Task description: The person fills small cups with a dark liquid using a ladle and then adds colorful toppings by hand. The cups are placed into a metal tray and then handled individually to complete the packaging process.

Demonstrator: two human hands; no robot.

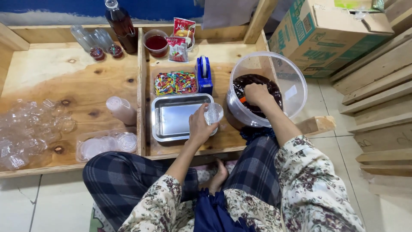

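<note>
Plywood tray table fills the frame. At 3 o'clock, a clear plastic tub of dark liquid; right hand is inside it, fingers curled on something orange, can't tell exactly what. Steel tray at centre. Left hand at 6 o'clock of the tray, fingers wrapped round a small clear cup, held beside the tub rim. Blue tape dispenser at 12 o'clock. Risk, my read: the cup tilts or the dipping hand drips, spilling dark liquid onto the wood and the lap.
</note>
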